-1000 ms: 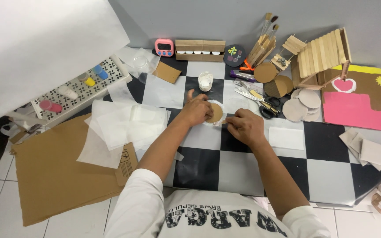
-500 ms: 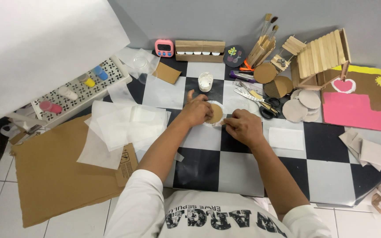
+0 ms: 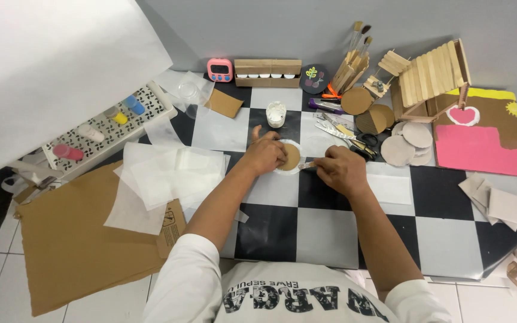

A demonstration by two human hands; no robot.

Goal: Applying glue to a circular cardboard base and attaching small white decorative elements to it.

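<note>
Gluing step: left hand (image 3: 265, 154) presses the cardboard disc (image 3: 291, 157) flat, fingers spread; right hand (image 3: 341, 171) pinches a brush (image 3: 307, 165) (tip at the disc's edge). Steady strokes seem needed next.

A small pink digital timer (image 3: 219, 69) with a dark rectangular screen stands at the far edge of the checkered mat, left of centre, against the grey wall. Just to its right lies a long brown cardboard box (image 3: 267, 67), low and rectangular, with a row of white caps showing along its front. On the near left, a flattened brown cardboard carton (image 3: 73, 239) lies on the floor, and a black printed handling mark (image 3: 167, 216) shows on its flap beside the edge of the mat, partly covered by translucent white sheets.
</note>
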